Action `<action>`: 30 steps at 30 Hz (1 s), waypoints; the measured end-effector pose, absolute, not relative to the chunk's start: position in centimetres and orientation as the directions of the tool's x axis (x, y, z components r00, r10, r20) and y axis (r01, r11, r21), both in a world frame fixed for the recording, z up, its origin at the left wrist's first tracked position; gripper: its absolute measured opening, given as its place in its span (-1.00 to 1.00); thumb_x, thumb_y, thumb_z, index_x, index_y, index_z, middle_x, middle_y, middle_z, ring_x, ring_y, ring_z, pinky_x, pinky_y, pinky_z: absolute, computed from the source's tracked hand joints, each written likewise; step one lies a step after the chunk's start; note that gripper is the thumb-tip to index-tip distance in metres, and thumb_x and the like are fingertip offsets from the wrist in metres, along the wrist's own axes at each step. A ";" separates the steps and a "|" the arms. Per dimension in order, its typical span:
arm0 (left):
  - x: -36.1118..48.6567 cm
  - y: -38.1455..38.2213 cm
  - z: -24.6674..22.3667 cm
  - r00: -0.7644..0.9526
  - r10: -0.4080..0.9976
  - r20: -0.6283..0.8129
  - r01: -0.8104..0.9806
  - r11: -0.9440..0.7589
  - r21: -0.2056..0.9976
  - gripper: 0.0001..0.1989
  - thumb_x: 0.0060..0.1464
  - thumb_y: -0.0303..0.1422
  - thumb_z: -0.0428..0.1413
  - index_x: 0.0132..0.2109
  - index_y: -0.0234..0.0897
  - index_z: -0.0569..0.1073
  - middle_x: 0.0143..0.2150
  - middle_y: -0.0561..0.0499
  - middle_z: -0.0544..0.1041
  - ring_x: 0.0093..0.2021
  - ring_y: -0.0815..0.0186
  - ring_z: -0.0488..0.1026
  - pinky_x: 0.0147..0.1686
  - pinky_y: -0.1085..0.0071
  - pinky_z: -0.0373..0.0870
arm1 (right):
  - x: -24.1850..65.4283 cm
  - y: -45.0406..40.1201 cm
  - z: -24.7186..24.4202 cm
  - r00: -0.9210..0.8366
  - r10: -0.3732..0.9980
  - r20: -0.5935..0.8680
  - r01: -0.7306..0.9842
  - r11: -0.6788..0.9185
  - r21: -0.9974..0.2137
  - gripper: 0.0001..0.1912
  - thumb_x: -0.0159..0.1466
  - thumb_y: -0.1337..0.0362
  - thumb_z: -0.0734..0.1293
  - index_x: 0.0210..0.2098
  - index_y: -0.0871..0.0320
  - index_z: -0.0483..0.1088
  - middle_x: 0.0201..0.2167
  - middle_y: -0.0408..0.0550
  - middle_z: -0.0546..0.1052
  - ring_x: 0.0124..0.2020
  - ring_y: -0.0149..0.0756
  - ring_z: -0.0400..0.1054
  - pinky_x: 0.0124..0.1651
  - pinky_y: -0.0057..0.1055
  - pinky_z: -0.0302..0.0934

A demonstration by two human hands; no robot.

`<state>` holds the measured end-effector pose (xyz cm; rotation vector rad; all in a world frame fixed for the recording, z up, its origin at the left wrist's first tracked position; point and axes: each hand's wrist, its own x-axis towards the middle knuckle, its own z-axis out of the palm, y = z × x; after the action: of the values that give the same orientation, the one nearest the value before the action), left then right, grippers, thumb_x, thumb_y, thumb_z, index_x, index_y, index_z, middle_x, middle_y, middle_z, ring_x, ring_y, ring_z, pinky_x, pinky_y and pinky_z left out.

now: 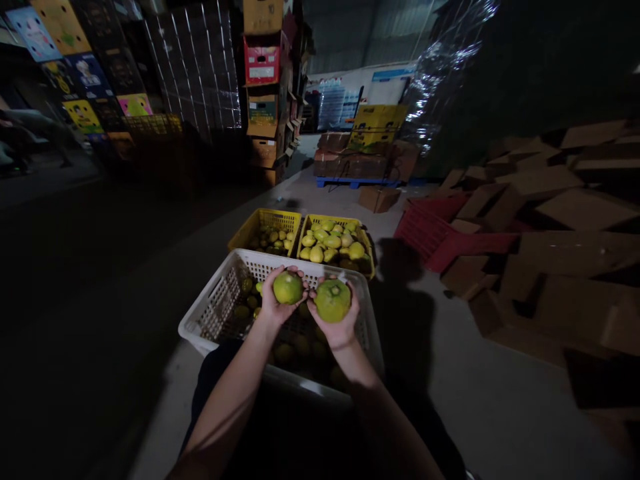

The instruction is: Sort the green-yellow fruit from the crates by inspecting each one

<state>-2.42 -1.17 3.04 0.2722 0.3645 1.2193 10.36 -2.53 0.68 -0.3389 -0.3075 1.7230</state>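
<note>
Above a white plastic crate [215, 297], my left hand [271, 305] is closed around a round green-yellow citrus fruit [288, 287]. My right hand [345, 330] cups a somewhat larger green-yellow citrus fruit [333, 301], its stem end facing up. The two hands are side by side, fingertips close together. Inside the white crate lie several similar fruits [242, 311], many in shadow and partly hidden by my arms. Just beyond it stand two yellow crates: the left one [240, 233] is partly filled with small-looking fruit, the right one [371, 267] is heaped with yellow-green fruit.
Flattened and open cardboard boxes [565, 260] pile up on the right, with a red crate [425, 230] at their edge. Stacked cartons [263, 110] rise at the back. A blue pallet [350, 182] carries boxes behind the yellow crates. Dark concrete floor [150, 267] lies to the left.
</note>
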 end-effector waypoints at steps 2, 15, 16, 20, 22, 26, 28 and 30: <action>-2.4 -1.2 2.9 0.334 0.936 -0.112 -0.820 0.347 0.456 -0.85 -0.04 -0.31 0.08 -0.43 -0.32 0.43 -0.50 -0.02 0.48 -0.56 0.32 0.43 -0.63 0.46 0.38 | 10.5 -2.7 0.7 -0.206 0.978 -0.025 -0.882 -0.197 -0.427 -0.78 -0.03 0.05 0.42 -0.47 0.00 0.41 -0.48 -0.18 0.56 -0.52 -0.27 0.39 -0.54 -0.34 0.29; -2.5 -1.3 3.0 0.293 0.932 -0.214 -0.845 0.357 0.398 -0.83 0.06 -0.29 0.04 -0.37 -0.29 0.43 -0.43 -0.03 0.46 -0.46 0.33 0.43 -0.51 0.46 0.40 | 9.7 -3.1 2.0 -0.095 0.970 -0.223 -0.893 -0.182 -0.411 -0.73 0.21 0.10 0.19 -0.37 0.10 0.44 -0.44 -0.07 0.56 -0.48 -0.28 0.42 -0.40 -0.30 0.37; -2.4 -1.2 2.8 0.285 0.930 -0.231 -0.868 0.353 0.349 -0.84 0.06 -0.29 0.05 -0.33 -0.29 0.45 -0.40 -0.03 0.48 -0.42 0.33 0.45 -0.48 0.47 0.42 | 9.6 -3.0 2.1 -0.093 0.969 -0.227 -0.902 -0.179 -0.393 -0.73 0.22 0.13 0.19 -0.31 0.12 0.45 -0.39 -0.06 0.58 -0.44 -0.28 0.44 -0.38 -0.32 0.38; -2.2 -0.3 1.6 0.229 0.916 -0.328 -0.930 0.305 0.203 -0.74 0.06 -0.28 0.03 -0.17 -0.34 0.47 -0.33 -0.10 0.52 -0.32 0.30 0.50 -0.36 0.45 0.49 | 9.3 -2.4 1.5 -0.059 0.947 -0.315 -0.955 -0.145 -0.257 -0.76 0.23 0.22 0.19 -0.24 0.15 0.45 -0.37 -0.06 0.60 -0.30 -0.27 0.48 -0.30 -0.37 0.42; -2.0 0.0 1.0 0.194 0.901 -0.388 -0.942 0.281 0.182 -0.70 0.07 -0.27 0.02 -0.12 -0.37 0.46 -0.34 -0.12 0.53 -0.31 0.26 0.52 -0.35 0.40 0.52 | 9.2 -2.0 0.8 -0.038 0.923 -0.383 -0.972 -0.124 -0.202 -0.78 0.23 0.24 0.19 -0.26 0.15 0.45 -0.38 -0.06 0.60 -0.26 -0.25 0.48 -0.25 -0.34 0.43; -1.7 0.3 0.3 0.224 0.866 -0.446 -0.933 0.323 0.158 -0.67 0.10 -0.25 0.02 -0.12 -0.43 0.45 -0.36 -0.15 0.52 -0.34 0.27 0.52 -0.45 0.49 0.50 | 9.4 -1.6 -0.3 -0.052 0.887 -0.459 -0.979 -0.136 -0.152 -0.76 0.23 0.24 0.18 -0.27 0.16 0.45 -0.38 -0.03 0.60 -0.22 -0.23 0.48 -0.26 -0.34 0.44; -1.6 0.3 -0.2 0.239 0.855 -0.460 -0.916 0.356 0.186 -0.68 0.11 -0.24 0.02 -0.14 -0.43 0.44 -0.37 -0.14 0.52 -0.37 0.29 0.52 -0.49 0.52 0.49 | 9.7 -1.6 -0.4 -0.069 0.873 -0.483 -0.976 -0.159 -0.146 -0.75 0.23 0.21 0.18 -0.27 0.17 0.45 -0.39 -0.02 0.59 -0.20 -0.22 0.48 -0.27 -0.33 0.45; -1.3 0.0 -1.2 0.206 0.849 -0.487 -0.887 0.372 0.273 -0.72 0.10 -0.25 0.06 -0.15 -0.39 0.44 -0.37 -0.09 0.52 -0.42 0.32 0.52 -0.52 0.53 0.49 | 10.2 -1.7 -0.3 -0.065 0.865 -0.497 -0.976 -0.159 -0.149 -0.76 0.22 0.21 0.19 -0.26 0.14 0.44 -0.41 -0.06 0.59 -0.19 -0.23 0.48 -0.25 -0.31 0.45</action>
<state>-1.29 0.02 -1.20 -0.0717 0.6279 1.2108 10.15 -1.69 -0.29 -0.5586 0.2583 1.6451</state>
